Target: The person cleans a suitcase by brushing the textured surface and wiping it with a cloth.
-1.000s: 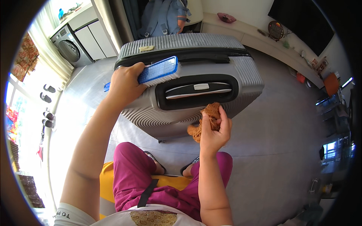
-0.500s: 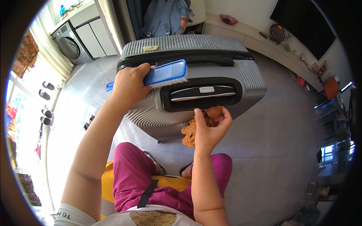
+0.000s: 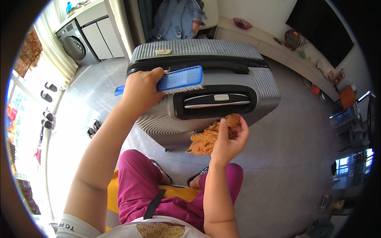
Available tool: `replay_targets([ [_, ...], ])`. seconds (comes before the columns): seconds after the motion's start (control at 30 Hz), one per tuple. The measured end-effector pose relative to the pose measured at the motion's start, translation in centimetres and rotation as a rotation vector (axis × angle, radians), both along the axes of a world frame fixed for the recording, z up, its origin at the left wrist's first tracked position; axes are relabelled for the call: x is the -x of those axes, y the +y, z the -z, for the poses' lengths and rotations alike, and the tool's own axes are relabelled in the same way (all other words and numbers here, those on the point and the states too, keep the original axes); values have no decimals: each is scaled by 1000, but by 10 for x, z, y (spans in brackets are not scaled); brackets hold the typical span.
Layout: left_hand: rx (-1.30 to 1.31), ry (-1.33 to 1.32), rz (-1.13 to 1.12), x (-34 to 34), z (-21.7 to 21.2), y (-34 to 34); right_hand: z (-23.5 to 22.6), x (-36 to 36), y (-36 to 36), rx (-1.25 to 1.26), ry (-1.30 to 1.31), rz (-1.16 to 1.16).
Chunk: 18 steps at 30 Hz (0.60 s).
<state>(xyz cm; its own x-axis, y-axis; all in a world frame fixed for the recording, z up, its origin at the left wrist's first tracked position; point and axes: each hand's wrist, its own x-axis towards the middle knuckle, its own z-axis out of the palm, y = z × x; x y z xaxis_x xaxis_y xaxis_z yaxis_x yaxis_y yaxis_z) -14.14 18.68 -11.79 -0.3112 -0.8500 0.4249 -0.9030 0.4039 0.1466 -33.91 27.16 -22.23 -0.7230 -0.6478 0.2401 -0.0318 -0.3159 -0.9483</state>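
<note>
A grey ribbed hard-shell suitcase [image 3: 154, 115] stands upright in front of my knees. Its black recessed handle [image 3: 216, 99] faces up toward me. My left hand [image 3: 143, 89] is closed round a blue scrubbing brush [image 3: 180, 78] with white bristles, which lies over the suitcase's near upper edge; the bristles point toward me. In my right hand [image 3: 228, 141], pinched between thumb and fingers, hangs an orange-brown knitted or stringy cloth [image 3: 204, 139], bunched at the top. It hangs just below the recessed handle, in front of the ribbed face; whether it touches the shell I cannot tell.
A small pale bar [image 3: 163, 52] lies on the suitcase's top. Behind stands a blue-grey backpack [image 3: 174, 20]. A washing machine [image 3: 75, 45] is at the far left, with several shoes [image 3: 48, 121] on the floor nearer. A low cabinet [image 3: 274, 47] runs along the right wall.
My right hand has shifted slightly right and down, and the cloth now hangs looser and more spread out. My left hand keeps hold of the brush, which sits slightly lower and further right in view.
</note>
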Motion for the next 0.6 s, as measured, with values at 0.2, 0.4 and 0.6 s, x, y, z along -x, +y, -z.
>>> replay_targets([
  [0.2,11,13,-2,3,1,1,-1,-39,4,80,685,-22],
  [0.4,-13,7,-6,-6,-5,-3,1,-46,4,262,752,-164],
  [0.6,-14,45,22,-7,-10,3,-75,13,-7,346,731,-93],
])
